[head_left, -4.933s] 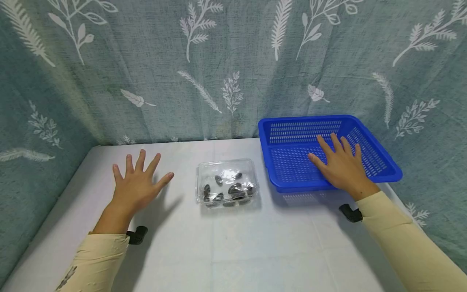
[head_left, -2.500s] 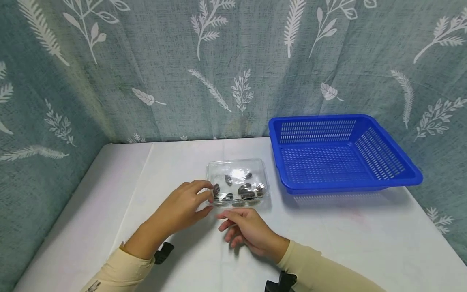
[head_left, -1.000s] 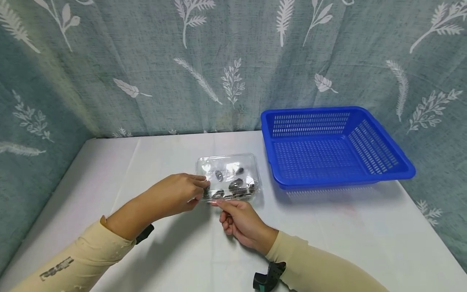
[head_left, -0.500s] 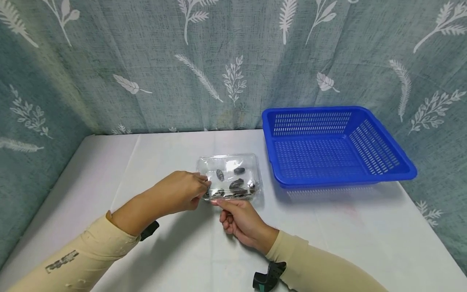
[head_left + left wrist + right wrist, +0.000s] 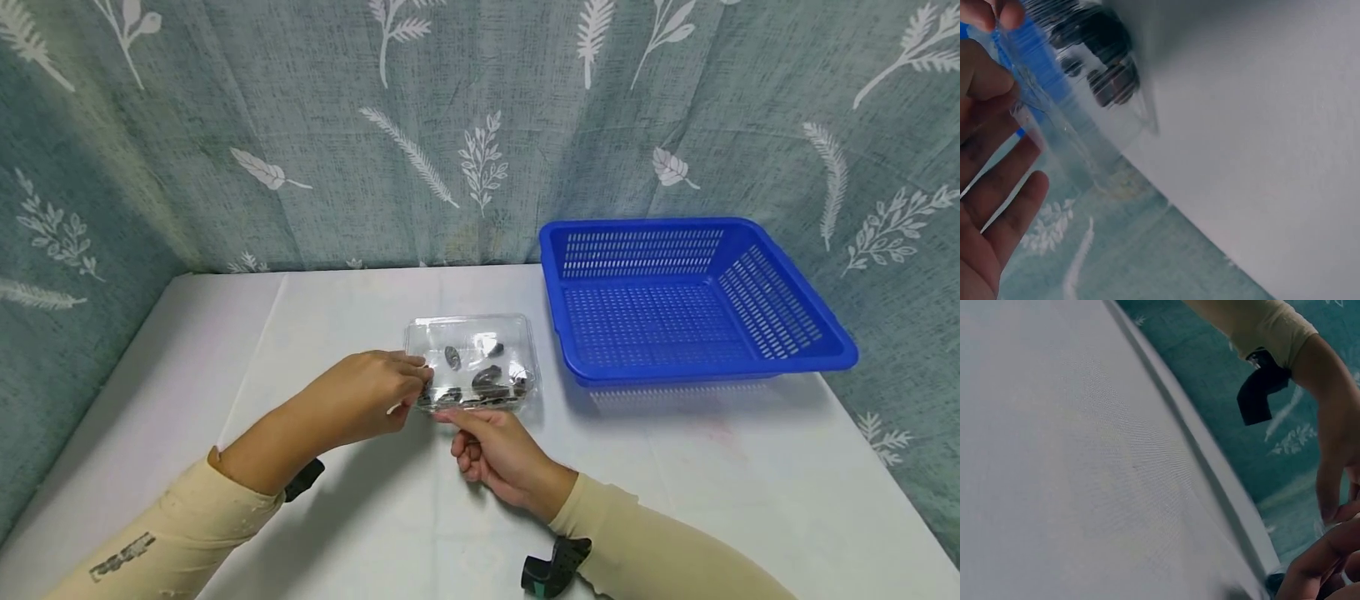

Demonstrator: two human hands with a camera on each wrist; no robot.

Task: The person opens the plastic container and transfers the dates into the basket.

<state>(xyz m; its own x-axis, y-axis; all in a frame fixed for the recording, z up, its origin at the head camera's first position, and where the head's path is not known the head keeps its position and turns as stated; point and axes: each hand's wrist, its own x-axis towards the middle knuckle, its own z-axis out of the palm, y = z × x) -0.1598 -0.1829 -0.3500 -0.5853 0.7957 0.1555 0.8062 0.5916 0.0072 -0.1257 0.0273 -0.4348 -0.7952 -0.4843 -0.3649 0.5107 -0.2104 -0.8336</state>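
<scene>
A clear plastic clamshell box [image 5: 468, 333] sits on the white table, its lid down. Several dark, wrinkled oval pieces [image 5: 487, 377] lie inside; their kind is unclear. My left hand [image 5: 367, 396] grips the box's front left corner, thumb and finger pinching the rim [image 5: 1038, 100] in the left wrist view. With thumb and forefinger, my right hand [image 5: 506, 458] pinches the front rim beside it, its other fingers curled in. In the right wrist view the right hand [image 5: 1325, 559] is partly cut off at the lower right, below the left hand [image 5: 1338, 434].
A blue perforated plastic basket [image 5: 697, 367] stands at the back right of the table [image 5: 360, 517]. A green-grey curtain [image 5: 300, 208] with white leaf prints hangs behind and at the sides. Each wrist wears a black camera mount [image 5: 555, 568].
Both hands, earlier spread wide, have come together at the box's front edge and taken hold of its rim. Over the last second they barely move; the dark pieces shift slightly inside.
</scene>
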